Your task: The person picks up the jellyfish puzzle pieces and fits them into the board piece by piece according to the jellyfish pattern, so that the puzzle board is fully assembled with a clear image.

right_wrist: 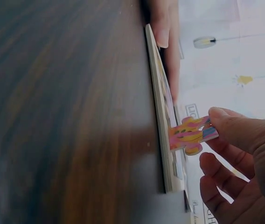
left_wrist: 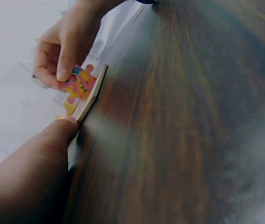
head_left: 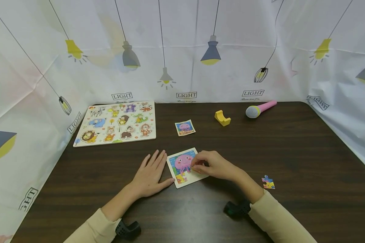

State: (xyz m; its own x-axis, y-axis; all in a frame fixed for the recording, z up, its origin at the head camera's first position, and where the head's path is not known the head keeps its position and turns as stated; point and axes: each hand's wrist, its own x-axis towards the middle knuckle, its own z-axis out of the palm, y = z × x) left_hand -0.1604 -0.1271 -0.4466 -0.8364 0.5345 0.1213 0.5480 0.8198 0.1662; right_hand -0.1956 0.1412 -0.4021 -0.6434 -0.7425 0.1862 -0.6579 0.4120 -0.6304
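Note:
Between the hands lies a small jigsaw board (head_left: 195, 178) with a pink jellyfish picture, its lower right part bare and cream. My right hand (head_left: 212, 165) pinches a jigsaw piece (right_wrist: 188, 135) with thumb and fingertips; the piece is pink, yellow and blue and stands tilted on edge over the board. In the head view the fingers mostly hide it. My left hand (head_left: 149, 177) lies palm down on the table with fingers spread, its thumb touching the board's left edge. Another loose jigsaw piece (head_left: 268, 182) lies on the table near the right forearm.
A small jellyfish picture card (head_left: 185, 128) lies behind the board. Farther back are a yellow curved block (head_left: 222, 118) and a pink toy microphone (head_left: 261, 108). An animal puzzle board (head_left: 153, 118) occupies the back left. A white lamp-print cloth (head_left: 182, 77) surrounds the table's back and sides.

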